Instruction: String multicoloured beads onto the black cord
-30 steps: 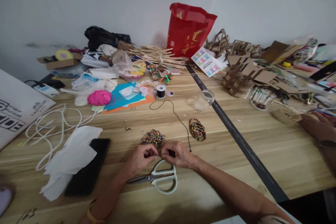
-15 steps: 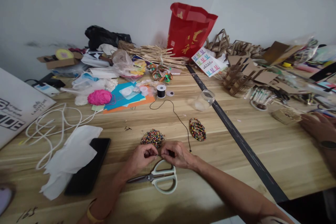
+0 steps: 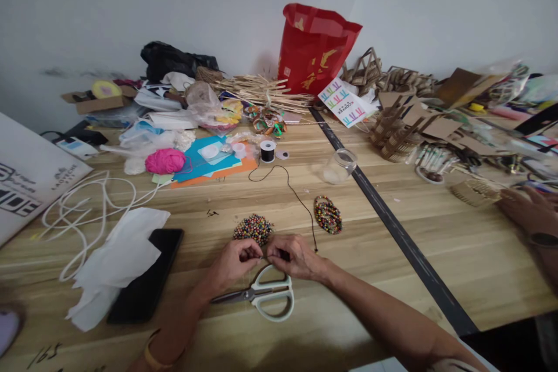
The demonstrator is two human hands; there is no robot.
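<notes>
Head view shows us pinching the black cord (image 3: pixel 300 200) between left hand (image 3: pixel 235 261) and right hand (image 3: pixel 293 256), both closed, bead pile (image 3: pixel 253 228) at twelve o'clock for easy reach.

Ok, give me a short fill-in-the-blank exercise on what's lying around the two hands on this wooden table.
1. The white-handled scissors lie just ____ the left hand and right hand, toward the person.
2. The heap of loose multicoloured beads sits right behind the ____ hand.
3. The thin black cord runs back from the right hand to a small ____ of black thread.
4. The black phone is partly covered by white ____.

Missing words: below; left; spool; paper
</notes>
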